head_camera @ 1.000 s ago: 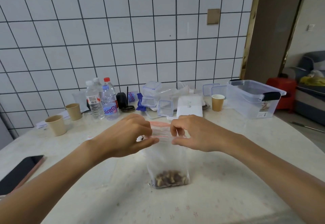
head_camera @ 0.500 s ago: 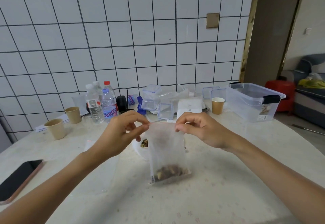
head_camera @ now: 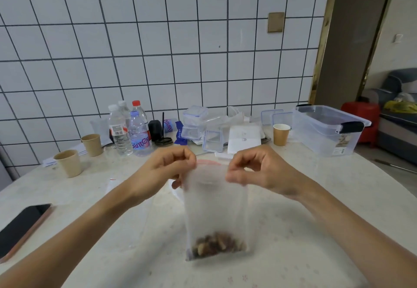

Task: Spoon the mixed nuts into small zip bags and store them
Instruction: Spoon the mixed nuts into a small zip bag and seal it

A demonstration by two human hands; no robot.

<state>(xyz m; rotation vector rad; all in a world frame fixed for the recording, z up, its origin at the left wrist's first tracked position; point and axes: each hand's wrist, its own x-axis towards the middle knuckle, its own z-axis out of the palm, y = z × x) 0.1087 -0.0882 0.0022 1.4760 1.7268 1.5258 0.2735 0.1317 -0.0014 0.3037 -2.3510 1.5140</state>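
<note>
Above the pale table (head_camera: 316, 231), held upright: small zip bag (head_camera: 215, 208), translucent, blurred, mixed nuts (head_camera: 216, 243) heaped at its bottom. Left hand (head_camera: 158, 174) at the top left corner, fingers curled, pinching the bag's edge. Right hand (head_camera: 259, 172) at the top right corner, fingers curled, pinching the edge likewise. Red zip strip arched between the two hands; sealed or not, cannot tell. Beyond the hands, along the tiled wall: water bottles (head_camera: 129, 129), small clear boxes (head_camera: 195, 122), white packet (head_camera: 244, 138). At left, two paper cups (head_camera: 68, 163) and a dark phone (head_camera: 21, 229). At right, another paper cup (head_camera: 281, 134) beside a large clear storage bin (head_camera: 327, 129).
</note>
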